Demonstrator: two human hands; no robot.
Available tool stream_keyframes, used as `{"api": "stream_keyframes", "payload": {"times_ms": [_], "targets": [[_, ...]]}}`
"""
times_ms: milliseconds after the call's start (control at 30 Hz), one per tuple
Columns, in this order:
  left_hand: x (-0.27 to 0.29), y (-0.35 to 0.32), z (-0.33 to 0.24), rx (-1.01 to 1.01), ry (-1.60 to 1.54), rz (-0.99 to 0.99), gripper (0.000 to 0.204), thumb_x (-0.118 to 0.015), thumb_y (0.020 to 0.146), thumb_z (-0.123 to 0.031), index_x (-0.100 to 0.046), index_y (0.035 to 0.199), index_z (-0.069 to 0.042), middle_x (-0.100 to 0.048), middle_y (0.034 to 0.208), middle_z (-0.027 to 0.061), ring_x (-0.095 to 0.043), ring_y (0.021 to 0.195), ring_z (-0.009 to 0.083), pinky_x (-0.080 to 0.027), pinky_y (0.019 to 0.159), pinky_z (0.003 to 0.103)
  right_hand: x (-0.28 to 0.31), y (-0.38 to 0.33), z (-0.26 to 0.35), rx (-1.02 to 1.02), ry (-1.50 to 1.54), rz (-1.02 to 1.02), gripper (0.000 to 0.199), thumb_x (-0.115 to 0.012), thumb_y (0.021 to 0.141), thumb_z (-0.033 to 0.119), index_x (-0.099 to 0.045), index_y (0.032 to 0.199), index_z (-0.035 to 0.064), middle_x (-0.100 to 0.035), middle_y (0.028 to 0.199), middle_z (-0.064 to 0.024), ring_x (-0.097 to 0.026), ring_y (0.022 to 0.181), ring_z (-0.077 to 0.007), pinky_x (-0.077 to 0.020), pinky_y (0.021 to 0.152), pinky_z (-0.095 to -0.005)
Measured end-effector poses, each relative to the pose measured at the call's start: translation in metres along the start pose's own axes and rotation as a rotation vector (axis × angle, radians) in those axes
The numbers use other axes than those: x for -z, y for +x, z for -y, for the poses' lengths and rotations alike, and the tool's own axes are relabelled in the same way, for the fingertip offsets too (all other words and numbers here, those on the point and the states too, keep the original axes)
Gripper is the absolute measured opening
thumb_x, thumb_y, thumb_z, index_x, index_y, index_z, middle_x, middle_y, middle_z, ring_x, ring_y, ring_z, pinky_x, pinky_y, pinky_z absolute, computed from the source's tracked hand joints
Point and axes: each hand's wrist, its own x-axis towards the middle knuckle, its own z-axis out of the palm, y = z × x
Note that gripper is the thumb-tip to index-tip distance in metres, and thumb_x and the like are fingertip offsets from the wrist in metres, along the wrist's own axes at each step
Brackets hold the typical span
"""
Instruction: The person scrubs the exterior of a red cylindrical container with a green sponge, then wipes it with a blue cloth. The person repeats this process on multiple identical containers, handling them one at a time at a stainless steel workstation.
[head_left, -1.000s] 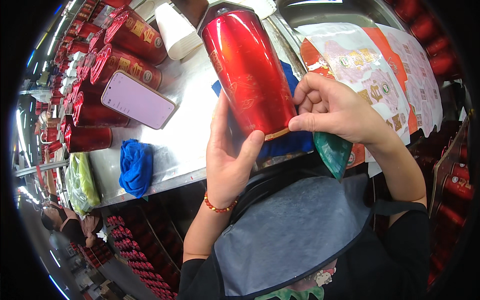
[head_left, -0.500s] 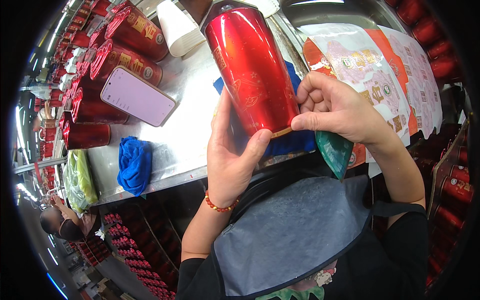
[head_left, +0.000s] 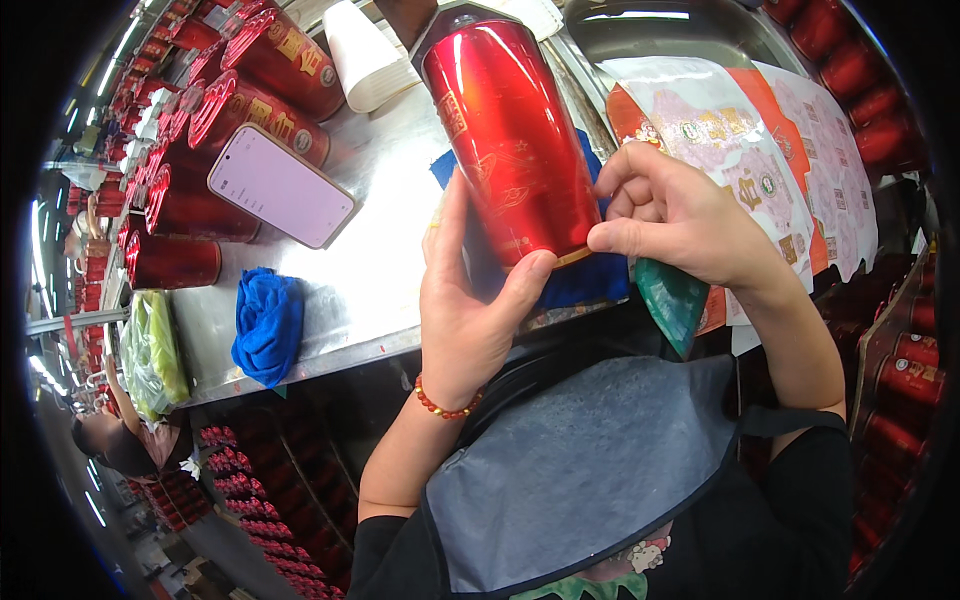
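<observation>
The left hand (head_left: 465, 300) was half open and curved, its fingers along the left side of a red can (head_left: 518, 150) and its thumb against the near end, while the right hand (head_left: 665, 215) had its fingers curled in and its thumb tip at the can's near right edge, where any pinch could not be made out. The can slanted over a blue cloth (head_left: 590, 285) on a metal table (head_left: 360, 300), with a phone (head_left: 282, 186) to its left and printed sheets (head_left: 690, 100) to its right. Far left of the can, another person (head_left: 130, 440) was in view.
</observation>
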Motion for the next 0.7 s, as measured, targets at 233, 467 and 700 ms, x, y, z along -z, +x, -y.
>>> {"api": "stream_keyframes", "payload": {"times_ms": [233,467,700], "targets": [[-0.005,-0.001,0.000,-0.070,0.146,-0.055,0.090,-0.083,0.086,-0.021,-0.032,0.157,0.004,-0.048,0.142,0.0201,-0.046,0.133,0.0288,-0.039,0.112,0.040,-0.014,-0.010,0.012,0.126,-0.159,-0.116,0.053,-0.086,0.084,0.014,-0.049,0.120,0.0017,-0.058,0.077,0.0013,-0.052,0.063,-0.0013,-0.0395,0.057,-0.0162],[-0.008,-0.002,0.002,-0.122,0.207,-0.067,0.091,-0.083,0.087,-0.022,-0.031,0.157,0.005,-0.048,0.146,0.0195,-0.043,0.133,0.0294,-0.036,0.113,0.041,-0.019,-0.008,0.010,0.166,-0.229,-0.177,0.056,-0.088,0.082,0.012,-0.048,0.121,0.0029,-0.057,0.076,0.0019,-0.051,0.062,-0.0005,-0.0379,0.056,-0.0156],[-0.002,-0.016,0.006,-0.135,0.137,-0.076,0.073,-0.073,0.092,-0.012,-0.038,0.155,0.002,-0.047,0.150,0.0184,-0.041,0.141,0.0284,-0.035,0.115,0.040,-0.018,-0.007,0.008,0.155,-0.203,-0.156,0.056,-0.088,0.081,0.012,-0.048,0.121,0.0029,-0.056,0.076,0.0022,-0.051,0.062,-0.0005,-0.0379,0.056,-0.0156]]}}
